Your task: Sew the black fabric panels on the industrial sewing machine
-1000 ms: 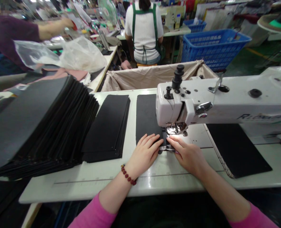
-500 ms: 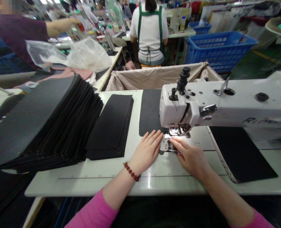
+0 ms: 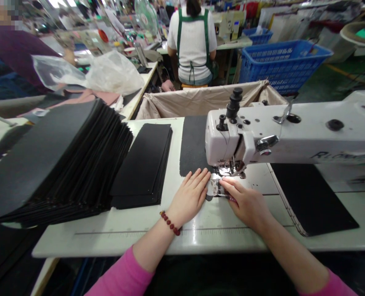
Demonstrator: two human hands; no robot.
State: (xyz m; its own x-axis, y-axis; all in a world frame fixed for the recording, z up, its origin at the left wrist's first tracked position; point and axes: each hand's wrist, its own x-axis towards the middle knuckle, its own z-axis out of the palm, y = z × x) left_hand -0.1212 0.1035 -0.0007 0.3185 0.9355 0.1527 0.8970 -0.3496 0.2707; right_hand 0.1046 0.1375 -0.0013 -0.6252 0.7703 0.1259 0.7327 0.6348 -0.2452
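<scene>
My left hand (image 3: 192,193) lies flat, fingers stretched and side by side, its fingertips at the near edge of a dark grey panel (image 3: 192,144). This panel runs under the head of a white sewing machine (image 3: 222,137). Its part beneath the presser foot (image 3: 227,169) is hidden. My right hand (image 3: 247,203) rests just right of the needle area, fingers extended onto the shiny metal plate (image 3: 213,188); its thumb is partly hidden. A small stack of black panels (image 3: 144,160) lies left of my left hand. Stitched-looking black panels (image 3: 312,197) lie right of my right hand.
A tall pile of black panels (image 3: 56,144) fills the left of the white table (image 3: 133,238). Behind the machine is a cloth-lined bin (image 3: 167,105), then a blue basket (image 3: 281,61). Co-workers sit beyond, one in a green-strapped apron (image 3: 193,45). Plastic bags (image 3: 114,74) lie at back left.
The co-worker's outstretched arm at upper left has drawn back and down. My hands and the dark grey panel look almost unmoved; the view has shifted slightly.
</scene>
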